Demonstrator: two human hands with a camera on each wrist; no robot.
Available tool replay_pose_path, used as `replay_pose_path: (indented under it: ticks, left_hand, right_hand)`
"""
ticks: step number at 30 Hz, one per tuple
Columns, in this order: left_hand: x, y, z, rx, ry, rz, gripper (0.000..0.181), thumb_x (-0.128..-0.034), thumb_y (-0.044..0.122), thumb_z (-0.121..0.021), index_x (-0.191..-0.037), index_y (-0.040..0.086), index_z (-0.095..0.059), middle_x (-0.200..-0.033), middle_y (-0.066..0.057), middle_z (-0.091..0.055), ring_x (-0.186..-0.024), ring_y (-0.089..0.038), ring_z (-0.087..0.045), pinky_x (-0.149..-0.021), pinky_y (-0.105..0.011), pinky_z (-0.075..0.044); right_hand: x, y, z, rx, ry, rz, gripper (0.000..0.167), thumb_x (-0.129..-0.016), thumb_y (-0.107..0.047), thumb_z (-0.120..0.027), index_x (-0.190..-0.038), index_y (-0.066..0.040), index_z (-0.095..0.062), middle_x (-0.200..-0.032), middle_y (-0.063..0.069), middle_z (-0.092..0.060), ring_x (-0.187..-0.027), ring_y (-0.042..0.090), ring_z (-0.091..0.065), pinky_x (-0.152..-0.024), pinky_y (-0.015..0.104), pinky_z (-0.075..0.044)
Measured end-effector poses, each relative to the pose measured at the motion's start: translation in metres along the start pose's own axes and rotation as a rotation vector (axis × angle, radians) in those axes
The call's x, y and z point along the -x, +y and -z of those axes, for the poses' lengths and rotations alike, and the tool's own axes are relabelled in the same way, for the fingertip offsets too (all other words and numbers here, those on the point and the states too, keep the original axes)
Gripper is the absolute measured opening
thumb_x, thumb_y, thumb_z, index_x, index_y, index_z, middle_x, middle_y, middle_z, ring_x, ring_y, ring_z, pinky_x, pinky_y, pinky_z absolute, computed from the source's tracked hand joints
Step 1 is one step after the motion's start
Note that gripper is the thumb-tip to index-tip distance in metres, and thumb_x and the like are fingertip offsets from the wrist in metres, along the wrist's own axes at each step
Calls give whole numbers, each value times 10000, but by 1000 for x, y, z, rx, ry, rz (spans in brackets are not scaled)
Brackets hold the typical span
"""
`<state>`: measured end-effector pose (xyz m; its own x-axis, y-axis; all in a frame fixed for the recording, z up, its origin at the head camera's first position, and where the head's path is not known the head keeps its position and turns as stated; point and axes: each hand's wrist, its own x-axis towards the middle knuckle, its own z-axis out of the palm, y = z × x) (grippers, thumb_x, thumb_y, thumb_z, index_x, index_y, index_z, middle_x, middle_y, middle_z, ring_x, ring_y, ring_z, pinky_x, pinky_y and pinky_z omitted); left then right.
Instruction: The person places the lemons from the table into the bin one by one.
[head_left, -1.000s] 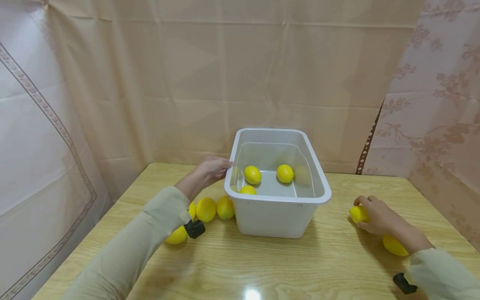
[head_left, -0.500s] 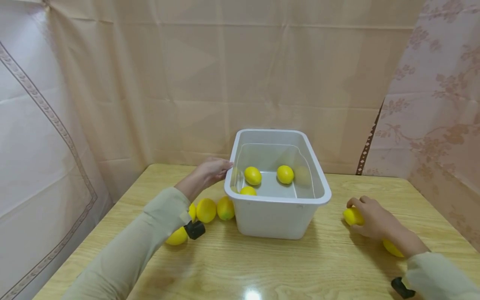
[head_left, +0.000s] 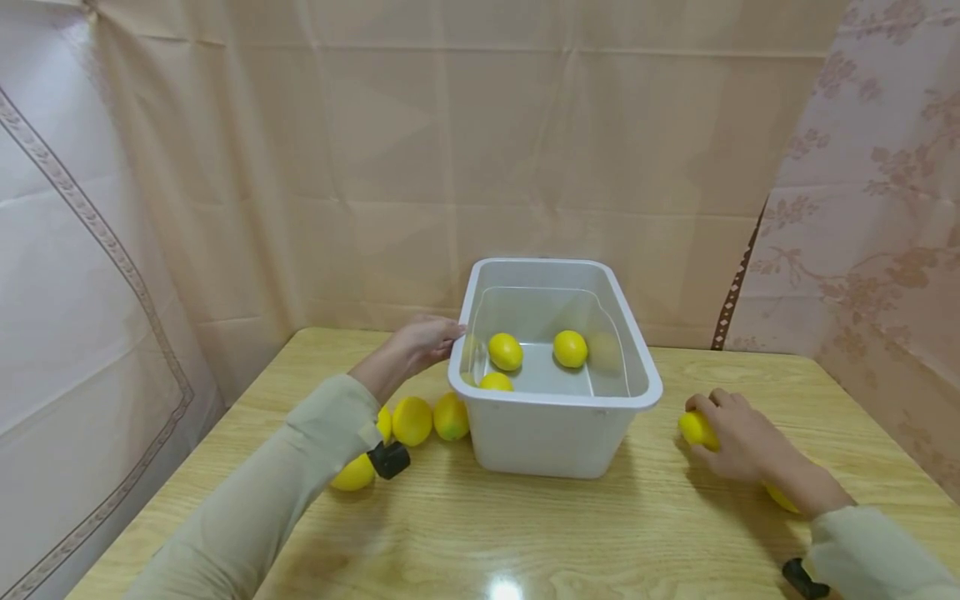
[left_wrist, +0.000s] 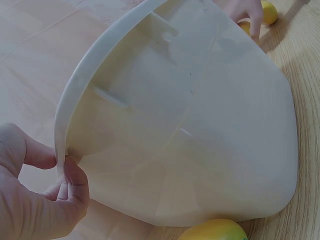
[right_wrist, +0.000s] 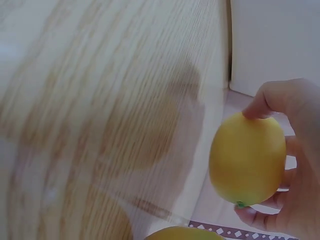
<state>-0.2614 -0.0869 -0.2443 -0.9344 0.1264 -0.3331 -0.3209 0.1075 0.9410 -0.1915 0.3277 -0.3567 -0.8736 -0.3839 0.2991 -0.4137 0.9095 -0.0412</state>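
Note:
A white plastic bin [head_left: 555,437] stands mid-table with three lemons visible inside, one of them a lemon [head_left: 570,349] on the right. My left hand [head_left: 420,342] pinches the bin's left rim between thumb and fingers, plain in the left wrist view at the rim [left_wrist: 61,135]. To the right of the bin, my right hand [head_left: 746,437] holds a lemon [head_left: 698,431]. In the right wrist view thumb and fingers curl round this lemon [right_wrist: 247,157], its green tip downward. Another lemon [head_left: 782,497] lies partly hidden under my right wrist.
Several lemons sit left of the bin, among them a lemon [head_left: 412,421] beside another lemon [head_left: 451,416] near its wall; my left sleeve covers some. The wooden table [head_left: 465,533] ends at a beige curtain [head_left: 375,167] behind.
My right hand has shifted a little to the left with the lemon, toward the bin. The left hand and the bin have stayed where they were.

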Motion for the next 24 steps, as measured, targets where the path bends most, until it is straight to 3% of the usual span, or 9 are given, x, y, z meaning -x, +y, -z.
replay_pose_path:
  ticks: [5, 12, 17, 24]
  left_hand:
    - [-1, -1, 0, 17, 2, -4, 426, -990, 70, -472, -1386, -78, -419, -1437, -199, -459, -1142, -191, -528, -1134, -308, -394]
    - [-2, -1, 1, 34, 16, 5, 428, -980, 69, -491, -1378, -75, -427, -1367, -166, -495, -1002, -148, -530, -1126, -310, -403]
    - [-1, 0, 0, 41, 13, 7, 433, -981, 57, -484, -1388, -75, -416, -1425, -186, -469, -1130, -190, -527, -1130, -306, -398]
    - [-1, 0, -1, 35, 7, 8, 435, -986, 58, -471, -1393, -78, -409, -1448, -197, -448, -1164, -197, -520, -1136, -309, -390]
  right_hand:
    - [-3, -1, 3, 15, 13, -13, 416, -768, -303, -749, -1069, -68, -586, -907, 89, -547, -773, 211, -473, -630, 328, -398]
    - [-13, -1, 7, 36, 29, 9, 405, -749, -248, -733, -1072, -51, -586, -910, 116, -549, -759, 213, -461, -609, 312, -376]
    - [-18, 0, 8, 49, 67, 20, 397, -750, -227, -723, -1069, -45, -574, -915, 149, -550, -759, 239, -469, -591, 327, -377]
    - [-24, -3, 13, 45, 12, -14, 451, -757, -246, -730, -1120, -41, -560, -937, 152, -531, -768, 229, -438, -604, 295, -335]
